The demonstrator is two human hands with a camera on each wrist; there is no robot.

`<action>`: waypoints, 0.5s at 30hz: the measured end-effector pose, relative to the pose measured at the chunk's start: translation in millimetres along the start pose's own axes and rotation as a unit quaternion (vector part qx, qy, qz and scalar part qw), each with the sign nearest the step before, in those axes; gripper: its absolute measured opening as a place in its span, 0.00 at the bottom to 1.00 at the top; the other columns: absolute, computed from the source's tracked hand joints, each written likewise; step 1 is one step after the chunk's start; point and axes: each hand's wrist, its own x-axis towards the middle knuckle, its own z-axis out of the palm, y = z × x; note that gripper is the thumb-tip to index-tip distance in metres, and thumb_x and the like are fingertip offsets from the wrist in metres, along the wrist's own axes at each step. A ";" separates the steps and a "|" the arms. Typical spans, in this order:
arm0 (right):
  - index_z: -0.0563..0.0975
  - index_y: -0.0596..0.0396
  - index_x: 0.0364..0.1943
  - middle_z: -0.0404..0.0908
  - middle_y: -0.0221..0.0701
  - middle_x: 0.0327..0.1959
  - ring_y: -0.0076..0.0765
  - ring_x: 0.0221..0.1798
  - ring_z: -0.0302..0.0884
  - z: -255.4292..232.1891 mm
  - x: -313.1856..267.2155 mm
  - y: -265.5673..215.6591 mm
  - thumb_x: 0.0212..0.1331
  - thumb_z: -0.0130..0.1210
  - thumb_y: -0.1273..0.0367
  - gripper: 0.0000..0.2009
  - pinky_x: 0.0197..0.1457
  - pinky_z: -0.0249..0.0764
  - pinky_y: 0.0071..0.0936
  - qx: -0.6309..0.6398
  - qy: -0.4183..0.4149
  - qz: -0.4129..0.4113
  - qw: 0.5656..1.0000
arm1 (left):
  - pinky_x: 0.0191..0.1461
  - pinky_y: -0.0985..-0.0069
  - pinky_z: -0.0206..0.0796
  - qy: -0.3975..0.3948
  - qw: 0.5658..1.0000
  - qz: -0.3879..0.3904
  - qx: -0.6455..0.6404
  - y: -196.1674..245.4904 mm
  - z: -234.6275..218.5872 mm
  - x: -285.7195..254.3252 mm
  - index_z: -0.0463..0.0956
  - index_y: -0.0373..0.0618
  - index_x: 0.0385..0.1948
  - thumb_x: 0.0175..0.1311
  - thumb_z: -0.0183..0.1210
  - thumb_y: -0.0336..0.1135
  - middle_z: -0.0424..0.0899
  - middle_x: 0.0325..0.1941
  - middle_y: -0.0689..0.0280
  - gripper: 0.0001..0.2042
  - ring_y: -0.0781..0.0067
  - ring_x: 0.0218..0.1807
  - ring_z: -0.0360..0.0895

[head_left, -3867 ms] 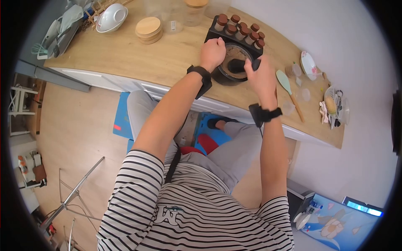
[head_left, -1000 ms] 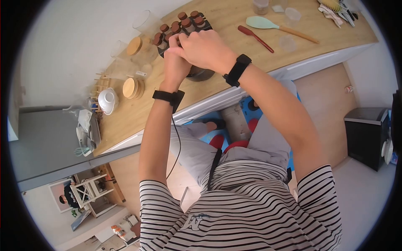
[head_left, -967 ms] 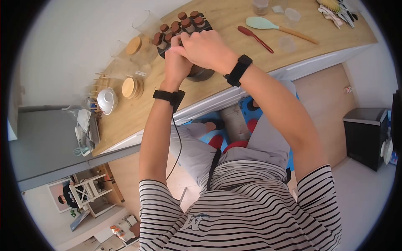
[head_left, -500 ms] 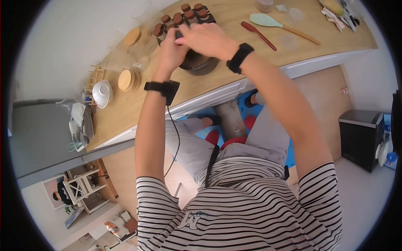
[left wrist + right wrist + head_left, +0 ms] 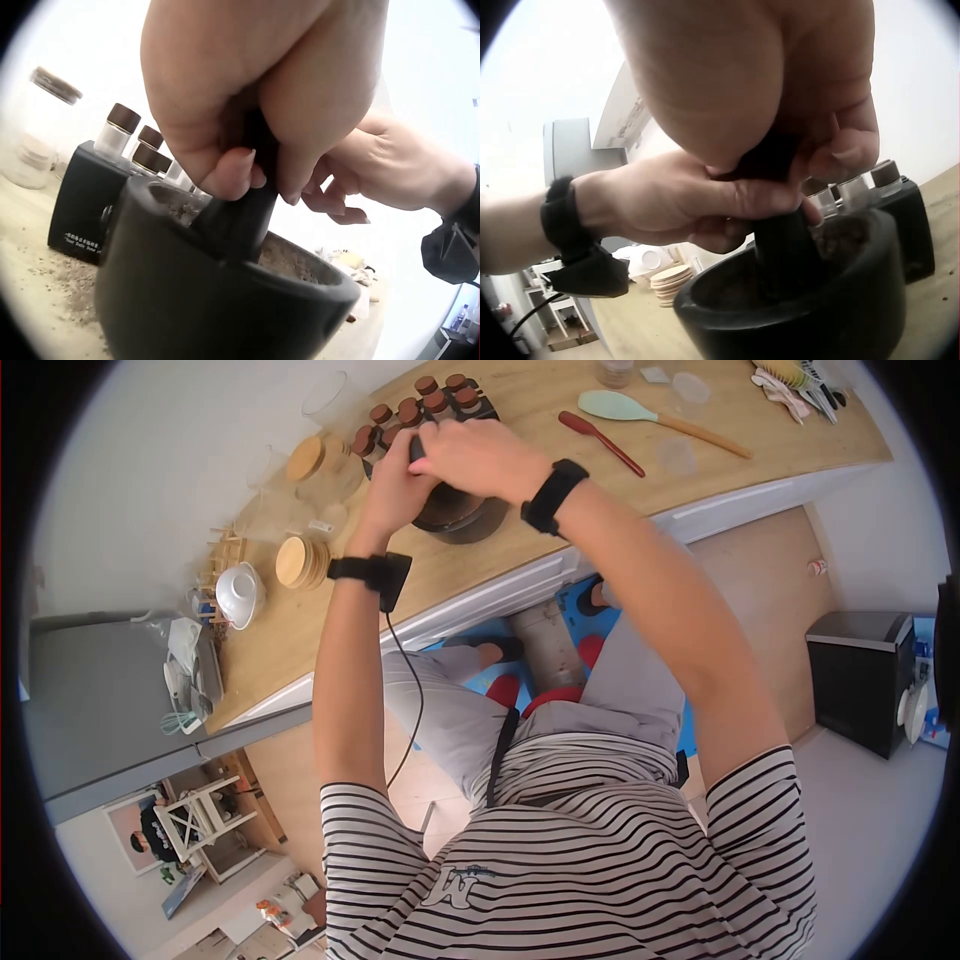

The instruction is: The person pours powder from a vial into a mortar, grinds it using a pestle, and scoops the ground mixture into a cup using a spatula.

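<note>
A dark stone mortar [image 5: 225, 300] stands on the wooden counter with brown crushed bits [image 5: 289, 262] inside. The black pestle [image 5: 784, 251] leans in it, its lower end down in the bowl. My left hand [image 5: 397, 492] grips the pestle's shaft, thumb and fingers around it just above the rim. My right hand [image 5: 482, 457] curls over the pestle's upper part from the other side, right against the left hand. Between them the hands hide the pestle's top. Spilled brown crumbs [image 5: 81, 285] lie beside the mortar.
Behind the mortar is a black rack [image 5: 911, 229] of cork-topped spice jars [image 5: 435, 402]. To the left are glass jars, stacked wooden lids [image 5: 298, 563] and a white bowl [image 5: 240, 597]. A red spatula [image 5: 602, 443] and a green-headed spoon [image 5: 620, 407] lie to the right.
Earliest, my left hand was on the mortar's rim while the right held the pestle; now both grip the pestle. Over the last second they shift slightly, showing more of the mortar. The head view turned.
</note>
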 end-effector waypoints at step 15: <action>0.72 0.60 0.33 0.82 0.42 0.23 0.48 0.29 0.82 7.0 6.8 1.3 0.59 0.54 0.52 0.21 0.30 0.77 0.40 -0.065 0.015 -0.012 0.998 | 0.43 0.60 0.72 0.003 1.000 -0.017 0.006 -6.4 2.3 -5.5 0.68 0.43 0.52 0.55 0.65 0.33 0.82 0.37 0.47 0.22 0.42 0.44 0.79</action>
